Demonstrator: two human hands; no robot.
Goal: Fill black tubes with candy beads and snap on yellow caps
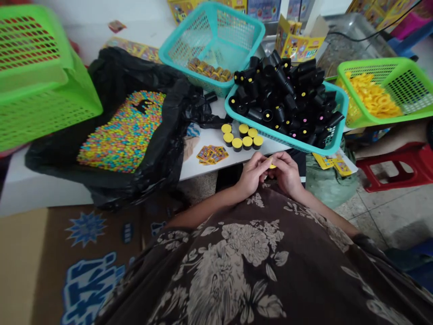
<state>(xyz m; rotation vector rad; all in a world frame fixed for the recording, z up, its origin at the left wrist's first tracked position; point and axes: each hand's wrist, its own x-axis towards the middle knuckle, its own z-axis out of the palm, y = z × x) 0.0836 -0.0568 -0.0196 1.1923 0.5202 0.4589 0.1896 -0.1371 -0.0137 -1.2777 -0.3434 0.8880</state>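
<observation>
Close to my lap, just off the table's front edge, my left hand (251, 175) and my right hand (287, 170) meet with fingers pinched together. Between their fingertips shows a small yellow piece (272, 166), mostly covered by the fingers, so its full shape is hidden. Beyond the hands, several round black caps with yellow tops (237, 143) stand grouped on the white table (199, 169). Left of them lies a small fanned pile of printed yellow-and-purple cards (212, 154). A turquoise basket (287, 141) behind my hands is heaped with black cylindrical tubes (270, 90), some with yellow or pink dots.
A black plastic bag (162, 153) of colourful candies (125, 131) lies at left, beside a green basket (43, 104). Another turquoise basket (216, 27) holds small brown-and-yellow pieces. At right are a green basket (416, 115) of yellow rings, a red stool (395, 169) and another person's arm (392, 141).
</observation>
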